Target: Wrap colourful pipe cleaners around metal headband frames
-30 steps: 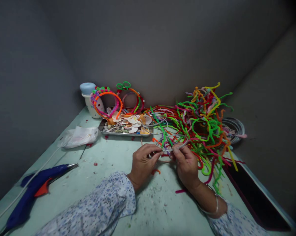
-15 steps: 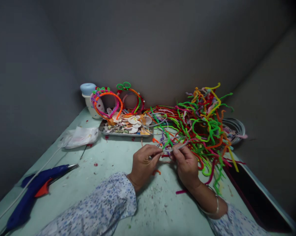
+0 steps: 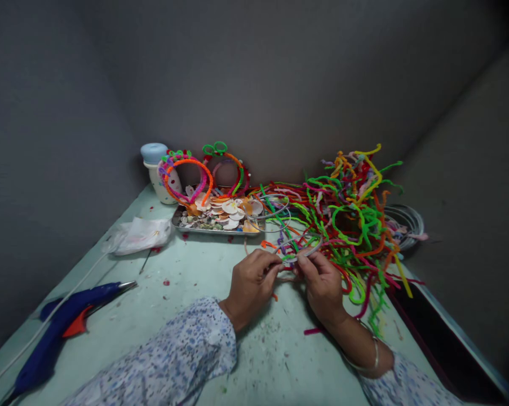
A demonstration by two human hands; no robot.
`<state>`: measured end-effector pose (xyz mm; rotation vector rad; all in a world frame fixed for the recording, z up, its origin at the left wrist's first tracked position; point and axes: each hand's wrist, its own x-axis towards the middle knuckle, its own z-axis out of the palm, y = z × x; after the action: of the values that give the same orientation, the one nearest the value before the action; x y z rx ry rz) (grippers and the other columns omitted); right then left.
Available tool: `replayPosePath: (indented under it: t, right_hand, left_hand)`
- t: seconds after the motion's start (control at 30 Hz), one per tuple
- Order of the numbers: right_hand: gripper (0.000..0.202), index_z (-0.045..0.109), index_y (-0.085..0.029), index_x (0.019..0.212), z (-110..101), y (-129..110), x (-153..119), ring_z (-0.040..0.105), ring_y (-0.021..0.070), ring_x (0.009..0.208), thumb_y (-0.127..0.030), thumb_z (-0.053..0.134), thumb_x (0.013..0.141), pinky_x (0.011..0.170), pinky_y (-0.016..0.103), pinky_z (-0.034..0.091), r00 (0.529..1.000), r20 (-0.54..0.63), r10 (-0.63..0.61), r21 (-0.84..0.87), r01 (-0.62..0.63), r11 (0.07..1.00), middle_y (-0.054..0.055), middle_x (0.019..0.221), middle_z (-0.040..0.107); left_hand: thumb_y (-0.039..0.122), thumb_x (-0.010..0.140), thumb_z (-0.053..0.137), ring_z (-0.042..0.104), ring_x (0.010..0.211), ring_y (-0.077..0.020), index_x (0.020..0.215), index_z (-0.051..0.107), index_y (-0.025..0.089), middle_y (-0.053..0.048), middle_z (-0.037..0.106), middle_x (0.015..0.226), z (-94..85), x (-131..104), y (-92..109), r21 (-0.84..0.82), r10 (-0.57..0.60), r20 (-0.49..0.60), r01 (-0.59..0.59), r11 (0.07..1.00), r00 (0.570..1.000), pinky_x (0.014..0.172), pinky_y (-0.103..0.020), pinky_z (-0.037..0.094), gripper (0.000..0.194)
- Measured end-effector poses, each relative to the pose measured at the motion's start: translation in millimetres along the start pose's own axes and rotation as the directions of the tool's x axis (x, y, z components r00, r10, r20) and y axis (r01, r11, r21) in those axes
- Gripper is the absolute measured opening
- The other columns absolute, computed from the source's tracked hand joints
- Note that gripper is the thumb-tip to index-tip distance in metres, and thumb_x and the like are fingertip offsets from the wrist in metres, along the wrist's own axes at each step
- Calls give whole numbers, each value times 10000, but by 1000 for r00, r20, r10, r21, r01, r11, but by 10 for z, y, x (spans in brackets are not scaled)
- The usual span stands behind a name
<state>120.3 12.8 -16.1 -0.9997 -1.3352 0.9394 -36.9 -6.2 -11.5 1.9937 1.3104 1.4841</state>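
Observation:
In the middle of the table, both hands are close together over a thin silvery headband hoop [image 3: 315, 246]. A short piece of bright green pipe cleaner [image 3: 288, 258] lies along the hoop in the gap between my fingertips. My left hand [image 3: 252, 285] is closed in a pinch where the green piece meets the hoop; its fingertips partly hide the hold. Thumb and fingers of my right hand [image 3: 324, 285] grip the hoop on the other side. Behind them, more bare hoops [image 3: 275, 211] lean against a metal tray [image 3: 220, 231] of shells.
Tangled coloured pipe cleaners [image 3: 355, 220] spread over the right side. Pipe-cleaner headbands [image 3: 209, 177] stand on the tray beside a blue-lidded container [image 3: 163, 183]. At left lie a plastic bag [image 3: 142, 237] and a blue glue gun [image 3: 63, 324] with its cord. A dark tray [image 3: 444, 344] is at right.
The green pipe cleaner shows more plainly along the hoop between my fingertips. The hoop has tilted slightly. Both hands stay almost in place, and the whole view has shifted a little.

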Motion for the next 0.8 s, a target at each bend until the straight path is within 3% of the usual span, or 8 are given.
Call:
replayPosePath:
  t: [0.5, 0.8]
  right_hand:
    - [170, 636, -206, 804, -13, 22, 3, 521, 156, 663, -346, 586, 888, 607, 274, 397, 997, 8, -76, -90, 76, 993, -4, 732, 584]
    - [173, 624, -196, 765, 0, 1, 7, 494, 138, 618, -323, 597, 879, 582, 260, 392, 995, -23, -96, -98, 93, 991, -24, 674, 534]
  left_hand:
    - [186, 893, 551, 581, 799, -173, 871, 604, 188, -31, 617, 826, 0, 12, 56, 27, -64, 70, 62, 998, 996, 716, -278, 451, 58]
    - [183, 900, 556, 593, 851, -166, 908, 633, 180, -40, 641, 874, -14, 30, 52, -37, -43, 60, 46, 998, 997, 766, -274, 454, 78]
